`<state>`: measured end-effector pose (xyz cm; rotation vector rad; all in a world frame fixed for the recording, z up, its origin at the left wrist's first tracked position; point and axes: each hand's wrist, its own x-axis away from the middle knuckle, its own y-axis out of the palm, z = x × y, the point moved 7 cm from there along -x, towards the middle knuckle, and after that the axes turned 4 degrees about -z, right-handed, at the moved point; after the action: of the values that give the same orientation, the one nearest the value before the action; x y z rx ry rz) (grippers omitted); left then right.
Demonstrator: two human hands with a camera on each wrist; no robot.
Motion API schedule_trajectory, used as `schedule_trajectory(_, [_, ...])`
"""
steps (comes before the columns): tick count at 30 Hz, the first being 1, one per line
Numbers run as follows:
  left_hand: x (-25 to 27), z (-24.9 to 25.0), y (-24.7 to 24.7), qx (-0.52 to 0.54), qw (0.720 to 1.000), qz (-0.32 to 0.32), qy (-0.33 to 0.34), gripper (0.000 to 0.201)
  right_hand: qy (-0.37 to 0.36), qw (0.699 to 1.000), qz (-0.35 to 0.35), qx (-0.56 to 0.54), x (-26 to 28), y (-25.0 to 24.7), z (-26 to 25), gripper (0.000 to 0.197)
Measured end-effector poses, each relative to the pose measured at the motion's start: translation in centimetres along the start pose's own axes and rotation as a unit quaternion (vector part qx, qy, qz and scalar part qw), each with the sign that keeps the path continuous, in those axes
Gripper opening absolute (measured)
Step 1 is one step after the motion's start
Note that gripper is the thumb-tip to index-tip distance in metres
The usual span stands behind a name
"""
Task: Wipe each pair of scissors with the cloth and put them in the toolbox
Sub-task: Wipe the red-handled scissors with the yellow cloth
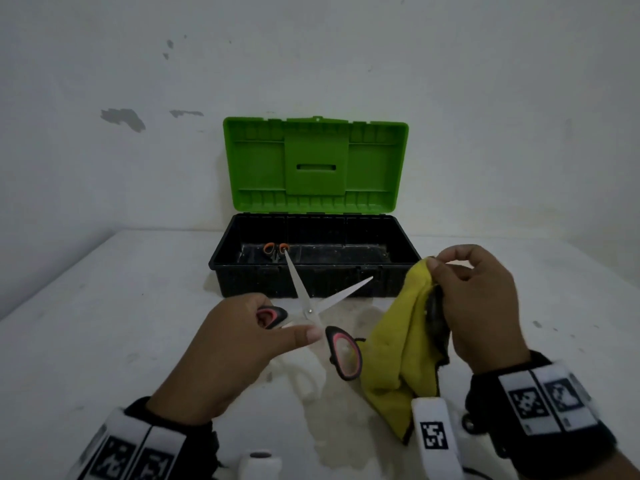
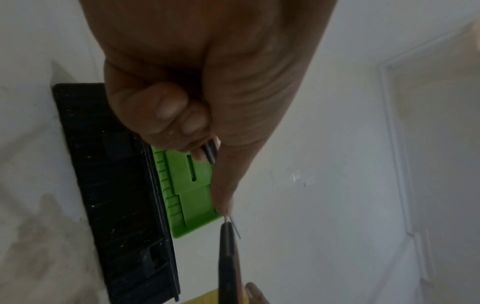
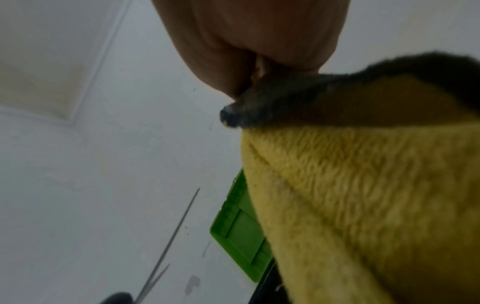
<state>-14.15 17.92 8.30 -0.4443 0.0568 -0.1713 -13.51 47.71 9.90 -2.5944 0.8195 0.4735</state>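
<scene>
My left hand [image 1: 287, 320] grips one black-and-pink handle of a pair of scissors [image 1: 309, 310] just in front of the toolbox. The blades are spread in a V and the other handle loop hangs free. My right hand [image 1: 436, 268] pinches a yellow cloth [image 1: 398, 348] with a dark edge, to the right of the scissors and apart from the blades. The cloth [image 3: 363, 195] fills the right wrist view, with the thin blades [image 3: 176, 226] to its left. The black toolbox [image 1: 405, 268] stands open with its green lid [image 1: 315, 161] upright. Orange-handled scissors [image 1: 275, 249] lie inside at the left.
The toolbox sits at the back of a white table [image 1: 104, 323], against a white wall. A pale stain marks the tabletop under my hands. The toolbox's bare floor [image 1: 346, 252] shows to the right of the orange-handled scissors.
</scene>
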Motion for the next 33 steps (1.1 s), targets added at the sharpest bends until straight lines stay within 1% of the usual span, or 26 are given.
schedule_trajectory(1, [-0.2,0.0,0.0,0.016,1.000,-0.006,-0.004,0.055,0.001,1.000,-0.001,-0.001,-0.4,-0.2,-0.1,0.008])
schedule_trajectory(4, [-0.6,-0.2,0.1,0.040,0.998,-0.046,-0.011,0.035,0.030,0.998,-0.008,-0.051,-1.6,-0.4,0.1,0.020])
schedule_trajectory(6, [-1.0,-0.3,0.4,0.057,0.995,-0.083,-0.020,0.020,0.052,0.995,-0.024,-0.084,-1.9,-0.5,-0.3,0.018])
schedule_trajectory(7, [-1.1,-0.4,0.6,0.072,0.992,-0.102,-0.029,0.014,0.052,0.995,-0.039,-0.078,-2.0,-0.4,-0.7,0.020])
schedule_trajectory(8, [-1.2,-0.4,0.7,0.090,0.988,-0.116,-0.037,0.009,0.047,0.995,-0.057,-0.065,-2.2,-0.3,-1.0,0.028])
schedule_trajectory(10, [-1.5,-0.3,0.7,0.129,0.983,-0.125,-0.037,0.009,0.034,0.995,-0.086,-0.026,-2.4,0.0,-1.4,0.044])
schedule_trajectory(11, [-1.7,-0.1,0.6,0.147,0.981,-0.122,-0.028,0.011,0.014,0.996,-0.088,0.018,-2.6,0.2,-1.6,0.048])
schedule_trajectory(12, [-1.9,0.2,0.5,0.165,0.979,-0.117,-0.020,0.012,-0.021,0.993,-0.079,0.085,-2.8,0.2,-2.0,0.047])
schedule_trajectory(14, [-2.3,0.5,0.5,0.208,0.972,-0.106,-0.010,0.016,-0.113,0.968,-0.050,0.219,-3.1,0.4,-3.1,0.039])
schedule_trajectory(16, [-2.5,0.6,0.6,0.256,0.962,-0.095,-0.015,0.018,-0.196,0.943,-0.036,0.266,-3.1,0.9,-4.3,0.025])
schedule_trajectory(18, [-2.6,0.5,1.0,0.282,0.956,-0.081,-0.018,0.023,-0.253,0.930,-0.041,0.263,-3.0,1.5,-4.8,0.012])
schedule_trajectory(19, [-2.6,0.4,1.2,0.284,0.956,-0.071,-0.016,0.028,-0.268,0.928,-0.048,0.254,-2.8,1.7,-4.9,0.010])
schedule_trajectory(20, [-2.7,0.4,1.3,0.285,0.956,-0.059,-0.013,0.031,-0.274,0.928,-0.061,0.244,-2.5,2.0,-4.9,0.008])
schedule_trajectory(23, [-2.6,0.2,1.8,0.302,0.953,-0.020,-0.007,0.027,-0.269,0.930,-0.116,0.223,-1.2,3.1,-5.1,0.006])
schedule_trajectory(25, [-2.5,0.0,2.2,0.311,0.950,0.002,-0.008,0.027,-0.279,0.928,-0.161,0.185,0.1,3.7,-6.0,0.003])
schedule_trajectory(27, [-2.3,0.0,2.7,0.314,0.949,0.021,-0.008,0.027,-0.287,0.924,-0.206,0.144,1.5,4.1,-7.0,0.005])
schedule_trajectory(29, [-2.0,0.1,3.3,0.330,0.943,0.034,-0.009,0.023,-0.288,0.919,-0.235,0.129,2.8,4.4,-7.7,0.006])
schedule_trajectory(31, [-1.7,0.1,4.0,0.360,0.932,0.036,-0.022,0.020,-0.305,0.912,-0.239,0.131,4.0,4.6,-8.0,0.008])
schedule_trajectory(33, [-1.2,0.1,4.8,0.391,0.918,0.038,-0.045,0.019,-0.329,0.907,-0.224,0.140,4.8,4.8,-8.0,0.010])
